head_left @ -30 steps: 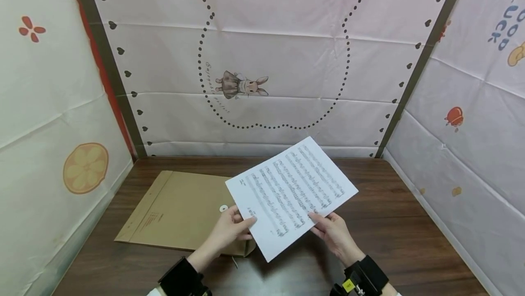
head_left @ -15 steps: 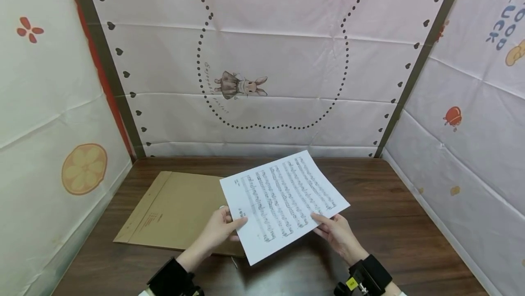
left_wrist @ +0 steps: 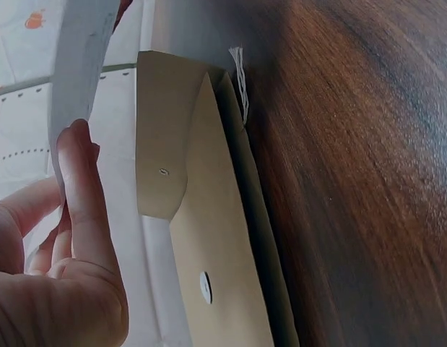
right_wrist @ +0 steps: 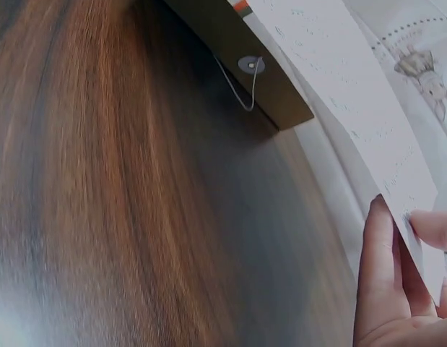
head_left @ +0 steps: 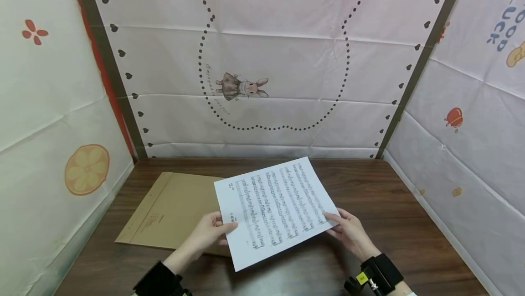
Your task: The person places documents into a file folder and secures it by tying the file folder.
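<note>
Both hands hold a white sheet of printed sheet music (head_left: 275, 209) up off the table, turned sideways and slightly tilted. My left hand (head_left: 207, 232) pinches its left edge, thumb on the printed face and fingers behind. At the lower right corner my right hand (head_left: 350, 232) pinches it the same way, with the thumb (right_wrist: 432, 230) on top in the right wrist view. Behind and left of the sheet lies a brown kraft document envelope (head_left: 176, 209), partly covered by it. In the left wrist view the envelope's flap (left_wrist: 162, 137) stands open, and a white button (left_wrist: 206, 287) shows on its body.
A pale string (left_wrist: 241, 79) hangs from the envelope's flap end. The dark wooden table (head_left: 410, 241) carries everything, with printed white cloth walls (head_left: 279, 59) at its back and on both sides.
The sheet music has come down and toward me, shifted a little left and turned more level. My left hand moved left; my right hand slid right to the corner. The envelope stayed put.
</note>
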### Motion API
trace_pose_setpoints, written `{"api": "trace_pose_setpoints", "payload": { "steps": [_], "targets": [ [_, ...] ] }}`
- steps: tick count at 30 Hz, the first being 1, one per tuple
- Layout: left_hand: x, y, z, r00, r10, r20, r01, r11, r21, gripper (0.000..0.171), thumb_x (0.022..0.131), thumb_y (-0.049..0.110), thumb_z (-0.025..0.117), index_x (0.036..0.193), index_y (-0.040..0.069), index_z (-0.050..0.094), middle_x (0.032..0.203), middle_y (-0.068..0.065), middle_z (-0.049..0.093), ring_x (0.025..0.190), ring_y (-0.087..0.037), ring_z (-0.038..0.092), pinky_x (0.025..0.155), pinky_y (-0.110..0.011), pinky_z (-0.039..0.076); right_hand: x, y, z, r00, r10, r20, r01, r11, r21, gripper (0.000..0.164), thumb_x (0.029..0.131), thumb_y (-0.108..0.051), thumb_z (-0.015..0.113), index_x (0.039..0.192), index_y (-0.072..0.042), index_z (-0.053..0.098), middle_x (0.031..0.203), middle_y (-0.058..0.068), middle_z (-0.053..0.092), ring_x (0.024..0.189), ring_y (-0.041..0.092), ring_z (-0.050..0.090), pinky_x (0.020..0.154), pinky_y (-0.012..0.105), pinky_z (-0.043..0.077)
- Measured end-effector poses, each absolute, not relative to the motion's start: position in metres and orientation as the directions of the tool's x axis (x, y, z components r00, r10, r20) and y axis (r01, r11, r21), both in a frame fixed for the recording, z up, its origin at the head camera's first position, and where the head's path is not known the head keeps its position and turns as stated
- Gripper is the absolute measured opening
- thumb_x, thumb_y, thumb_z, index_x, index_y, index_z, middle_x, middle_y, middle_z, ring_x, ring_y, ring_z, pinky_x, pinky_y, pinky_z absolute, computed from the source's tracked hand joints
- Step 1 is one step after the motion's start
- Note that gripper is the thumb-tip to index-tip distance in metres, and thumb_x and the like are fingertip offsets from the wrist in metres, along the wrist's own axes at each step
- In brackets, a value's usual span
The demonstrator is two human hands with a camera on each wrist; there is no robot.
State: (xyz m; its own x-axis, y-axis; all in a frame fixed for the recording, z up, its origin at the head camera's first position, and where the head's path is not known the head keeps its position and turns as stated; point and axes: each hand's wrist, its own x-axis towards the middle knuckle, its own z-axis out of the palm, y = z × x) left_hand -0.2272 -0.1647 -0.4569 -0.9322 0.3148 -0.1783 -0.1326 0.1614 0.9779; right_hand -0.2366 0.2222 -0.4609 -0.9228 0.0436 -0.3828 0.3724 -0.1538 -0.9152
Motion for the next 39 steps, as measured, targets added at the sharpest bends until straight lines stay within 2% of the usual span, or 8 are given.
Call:
{"api": "trace_pose_setpoints", "payload": {
  "steps": [4,9,14,17,29,34,39],
  "targets": [
    [-0.228,-0.169,-0.458,-0.924,0.335,-0.185,-0.138,0.159,0.978,0.044,0.101,0.015,0.062,0.131,-0.015,0.053,0.118,-0.027,0.074,0.098,-0.028,0.078,0.078,-0.035,0.065,-0.236,0.228,-0.464,-0.922,-0.033,-0.387,0.388,-0.084,-0.918,0.044,0.097,-0.015,0.069,0.136,0.001,0.056,0.092,-0.006,0.077,0.086,0.008,0.074,0.078,0.025,0.06],
    [-0.229,-0.176,-0.46,-0.9,0.386,-0.202,-0.147,0.168,0.975,0.043,0.101,0.015,0.062,0.129,-0.016,0.055,0.117,-0.026,0.074,0.099,-0.029,0.078,0.079,-0.036,0.065,-0.235,0.238,-0.467,-0.902,-0.167,-0.399,0.397,0.046,-0.917,0.053,0.099,-0.023,0.068,0.143,0.002,0.051,0.096,-0.007,0.077,0.086,0.008,0.074,0.074,0.023,0.06],
    [-0.231,-0.183,-0.462,-0.882,0.418,-0.216,-0.152,0.18,0.972,0.043,0.101,0.015,0.063,0.13,-0.015,0.056,0.116,-0.026,0.074,0.098,-0.03,0.078,0.079,-0.037,0.065,-0.236,0.246,-0.465,-0.852,-0.346,-0.394,0.391,0.081,-0.917,0.055,0.101,-0.023,0.065,0.147,0.003,0.048,0.109,-0.003,0.079,0.096,0.011,0.076,0.081,0.028,0.062],
    [-0.233,-0.187,-0.462,-0.874,0.432,-0.222,-0.157,0.181,0.971,0.043,0.1,0.015,0.064,0.13,-0.015,0.057,0.117,-0.026,0.074,0.097,-0.028,0.079,0.079,-0.037,0.065,-0.237,0.249,-0.464,-0.826,-0.407,-0.39,0.383,0.103,-0.918,0.053,0.102,-0.024,0.063,0.146,0.002,0.05,0.114,0.001,0.078,0.1,0.014,0.076,0.084,0.031,0.063],
    [-0.243,-0.193,-0.462,-0.826,0.478,-0.298,-0.226,0.203,0.953,0.04,0.099,0.016,0.066,0.127,-0.012,0.06,0.113,-0.02,0.077,0.095,-0.025,0.079,0.079,-0.038,0.065,-0.242,0.247,-0.461,-0.816,-0.438,-0.377,0.34,0.163,-0.926,0.051,0.104,-0.029,0.061,0.144,0.002,0.053,0.114,0.003,0.079,0.099,0.016,0.077,0.082,0.031,0.063],
    [-0.246,-0.195,-0.463,-0.815,0.486,-0.316,-0.227,0.235,0.945,0.037,0.098,0.017,0.067,0.124,-0.01,0.062,0.108,-0.014,0.079,0.091,-0.021,0.079,0.076,-0.034,0.065,-0.243,0.246,-0.46,-0.817,-0.435,-0.378,0.337,0.171,-0.926,0.052,0.103,-0.031,0.062,0.143,0.001,0.054,0.115,0.004,0.078,0.1,0.017,0.077,0.083,0.032,0.063],
    [-0.249,-0.197,-0.461,-0.808,0.494,-0.322,-0.223,0.249,0.942,0.034,0.097,0.016,0.068,0.12,-0.009,0.064,0.103,-0.009,0.079,0.087,-0.016,0.078,0.072,-0.029,0.064,-0.244,0.247,-0.458,-0.808,-0.453,-0.376,0.33,0.18,-0.927,0.047,0.103,-0.026,0.062,0.141,0.002,0.055,0.115,0.005,0.078,0.1,0.018,0.077,0.083,0.032,0.063]
  ]
}}
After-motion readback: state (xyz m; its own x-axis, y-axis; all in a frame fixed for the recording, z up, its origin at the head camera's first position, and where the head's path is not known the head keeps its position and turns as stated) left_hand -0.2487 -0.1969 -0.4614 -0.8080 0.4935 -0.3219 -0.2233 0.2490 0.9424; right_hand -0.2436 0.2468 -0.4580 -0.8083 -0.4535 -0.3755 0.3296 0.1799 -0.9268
